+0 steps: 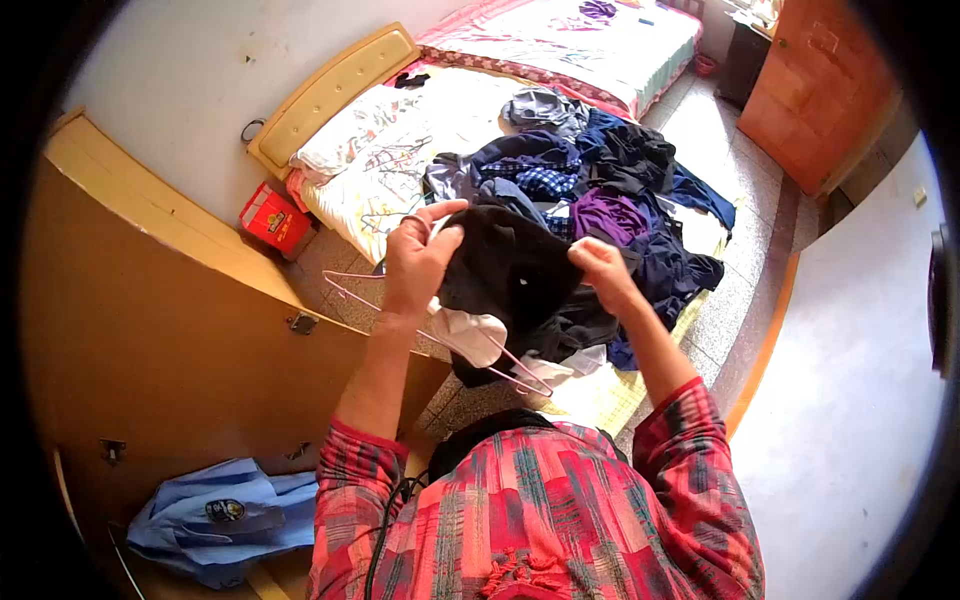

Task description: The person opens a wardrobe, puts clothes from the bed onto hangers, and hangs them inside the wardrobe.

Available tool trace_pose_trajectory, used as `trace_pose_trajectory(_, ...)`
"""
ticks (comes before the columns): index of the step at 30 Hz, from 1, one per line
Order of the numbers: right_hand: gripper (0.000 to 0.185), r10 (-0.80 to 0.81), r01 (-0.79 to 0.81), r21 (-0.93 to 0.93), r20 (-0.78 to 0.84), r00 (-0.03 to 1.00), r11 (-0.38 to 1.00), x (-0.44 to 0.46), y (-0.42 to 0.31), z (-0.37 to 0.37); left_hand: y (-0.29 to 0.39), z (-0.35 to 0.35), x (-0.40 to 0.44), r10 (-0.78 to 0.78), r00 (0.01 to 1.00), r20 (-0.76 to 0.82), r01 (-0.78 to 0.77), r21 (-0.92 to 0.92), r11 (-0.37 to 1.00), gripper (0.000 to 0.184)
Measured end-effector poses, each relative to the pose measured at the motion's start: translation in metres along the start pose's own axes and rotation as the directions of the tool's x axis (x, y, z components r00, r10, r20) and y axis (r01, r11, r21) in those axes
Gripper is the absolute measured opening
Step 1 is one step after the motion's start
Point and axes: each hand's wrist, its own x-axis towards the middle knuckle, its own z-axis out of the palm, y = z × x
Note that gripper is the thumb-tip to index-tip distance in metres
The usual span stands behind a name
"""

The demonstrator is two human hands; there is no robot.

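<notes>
Head view showed the left fingers (pixel 448 222) and right fingers (pixel 584 258) pinching a black garment (pixel 505 265) between them. A pink hanger (pixel 385 312) hung near the left wrist, and clothes (pixel 610 180) covered the bed (pixel 455 105) beyond.

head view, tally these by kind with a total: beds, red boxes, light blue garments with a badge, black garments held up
near bed and far bed: 2
red box: 1
light blue garment: 1
black garment between left hand and right hand: 1
total: 5
</notes>
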Motion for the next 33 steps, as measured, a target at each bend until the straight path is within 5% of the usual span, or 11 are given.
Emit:
trace_pose_trajectory(5, 0.018, 0.017, -0.023, 0.257, 0.026, 1.000, 0.966, -0.016, -0.109, -0.012, 0.003, -0.012, 0.001, -0.226, 0.890, 0.395, 0.341, -0.249, 0.906, 0.027)
trace_pose_trajectory(11, 0.031, 0.078, 0.030, -0.383, 0.264, 0.961, 0.923, -0.012, -0.103, -0.033, -0.017, -0.012, 0.004, -0.215, 0.860, 0.463, 0.351, -0.231, 0.908, 0.029)
trace_pose_trajectory(14, 0.026, 0.215, -0.212, -0.152, 0.005, 0.977, 0.965, -0.012, -0.081, -0.030, -0.044, -0.031, 0.012, -0.563, 0.745, 0.357, 0.442, 0.368, 0.818, 0.048)
trace_pose_trajectory(17, 0.022, 0.111, -0.111, -0.001, -0.070, 0.991, 0.994, -0.002, -0.051, -0.037, -0.084, -0.053, 0.008, -0.509, 0.835, 0.211, 0.041, 0.897, 0.440, 0.062)
trace_pose_trajectory(20, 0.025, 0.093, -0.113, -0.390, -0.070, 0.993, 0.914, 0.001, -0.024, -0.034, -0.042, -0.040, -0.007, -0.432, 0.901, 0.031, 0.107, 0.951, 0.291, 0.070)
trace_pose_trajectory(21, 0.038, 0.049, -0.049, -0.726, -0.021, 0.999, 0.686, -0.004, -0.031, -0.030, -0.035, -0.040, -0.005, -0.433, 0.901, 0.032, 0.107, 0.951, 0.291, 0.070)
trace_pose_trajectory(24, 0.056, -0.139, 0.130, -0.888, 0.075, 0.987, 0.441, -0.019, -0.026, -0.010, -0.027, -0.044, -0.005, -0.406, 0.902, 0.148, 0.256, 0.575, 0.777, 0.066)
trace_pose_trajectory(25, 0.065, -0.079, 0.068, -0.932, 0.042, 0.996, 0.357, -0.024, -0.034, 0.002, -0.025, -0.041, -0.008, -0.404, 0.903, 0.147, 0.255, 0.574, 0.778, 0.066)
trace_pose_trajectory(27, 0.084, -0.250, 0.184, -0.939, 0.111, 0.962, 0.289, -0.031, -0.032, 0.018, -0.020, -0.025, -0.014, -0.254, 0.899, 0.357, 0.246, 0.069, 0.967, 0.068)
trace_pose_trajectory(29, 0.096, -0.242, 0.328, -0.808, 0.236, 0.941, 0.490, -0.024, -0.024, 0.026, -0.008, -0.010, -0.016, -0.205, 0.911, 0.359, 0.220, -0.001, 0.976, 0.067)
trace_pose_trajectory(33, 0.086, -0.070, 0.138, -0.535, 0.144, 0.987, 0.833, -0.022, -0.036, 0.041, -0.002, 0.003, -0.010, -0.225, 0.954, 0.197, 0.254, -0.136, 0.958, 0.062)
